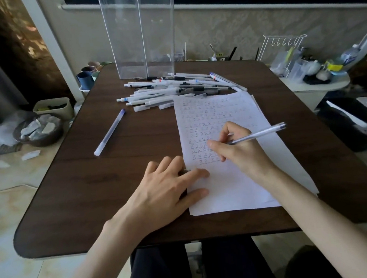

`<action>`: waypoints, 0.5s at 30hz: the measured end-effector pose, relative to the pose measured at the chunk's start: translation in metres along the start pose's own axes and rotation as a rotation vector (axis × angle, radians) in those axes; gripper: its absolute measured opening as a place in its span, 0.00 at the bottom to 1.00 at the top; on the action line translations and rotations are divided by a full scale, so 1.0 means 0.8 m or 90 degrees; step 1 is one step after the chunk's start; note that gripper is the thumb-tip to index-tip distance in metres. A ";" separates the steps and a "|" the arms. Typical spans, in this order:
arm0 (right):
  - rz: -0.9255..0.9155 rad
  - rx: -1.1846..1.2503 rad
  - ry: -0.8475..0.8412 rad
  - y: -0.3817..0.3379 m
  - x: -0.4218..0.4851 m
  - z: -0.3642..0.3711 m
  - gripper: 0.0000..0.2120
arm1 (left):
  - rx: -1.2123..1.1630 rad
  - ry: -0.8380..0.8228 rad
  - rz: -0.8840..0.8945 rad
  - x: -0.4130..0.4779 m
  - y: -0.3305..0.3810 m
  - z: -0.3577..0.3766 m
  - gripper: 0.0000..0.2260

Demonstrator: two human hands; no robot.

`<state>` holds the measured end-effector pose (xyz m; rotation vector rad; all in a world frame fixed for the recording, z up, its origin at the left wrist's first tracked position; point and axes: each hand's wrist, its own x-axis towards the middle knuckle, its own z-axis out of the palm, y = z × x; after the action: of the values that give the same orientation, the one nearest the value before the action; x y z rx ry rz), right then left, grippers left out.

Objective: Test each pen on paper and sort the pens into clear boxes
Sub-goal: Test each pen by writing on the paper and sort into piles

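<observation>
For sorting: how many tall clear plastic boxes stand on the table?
2. Left clear plastic box and right one stand side by side at the dark wooden table's far edge. None seems hidden.

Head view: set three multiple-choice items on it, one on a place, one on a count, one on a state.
1. Where does the lone white pen with a blue cap lie?
A. On the dark wooden table, left of the white written sheet of paper
B. Inside a box
C. On the paper

2. How many tall clear plastic boxes stand behind the heap of pens?
A. One
B. Two
C. Four

3. What is the right hand doing?
A. Resting open
B. Gripping a clear ballpoint pen over the paper
C. Lifting a box

Key: 1 A, it lies alone on bare wood; 2 B, two stand side by side; 3 B, its fingers pinch the pen above the written rows.
</observation>
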<state>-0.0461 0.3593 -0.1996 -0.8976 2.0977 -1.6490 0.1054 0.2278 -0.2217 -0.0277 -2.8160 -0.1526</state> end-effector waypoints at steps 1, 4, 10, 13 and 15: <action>0.000 -0.017 0.009 0.002 0.000 0.001 0.16 | 0.004 0.003 0.009 -0.001 0.000 0.000 0.19; -0.014 -0.057 0.029 0.008 -0.007 0.008 0.19 | 0.007 0.004 0.008 -0.008 0.001 -0.001 0.19; -0.026 -0.059 -0.053 0.003 -0.016 0.014 0.16 | 0.015 -0.019 -0.013 -0.014 0.005 -0.005 0.20; -0.031 -0.064 -0.080 0.001 -0.016 0.017 0.15 | 0.014 -0.023 -0.017 -0.012 0.005 -0.005 0.20; -0.032 -0.075 -0.078 0.002 -0.015 0.018 0.15 | 0.007 -0.029 -0.020 -0.011 0.005 -0.005 0.20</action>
<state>-0.0285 0.3565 -0.2068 -1.0672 2.1217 -1.4668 0.1155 0.2313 -0.2205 0.0157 -2.8639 -0.1445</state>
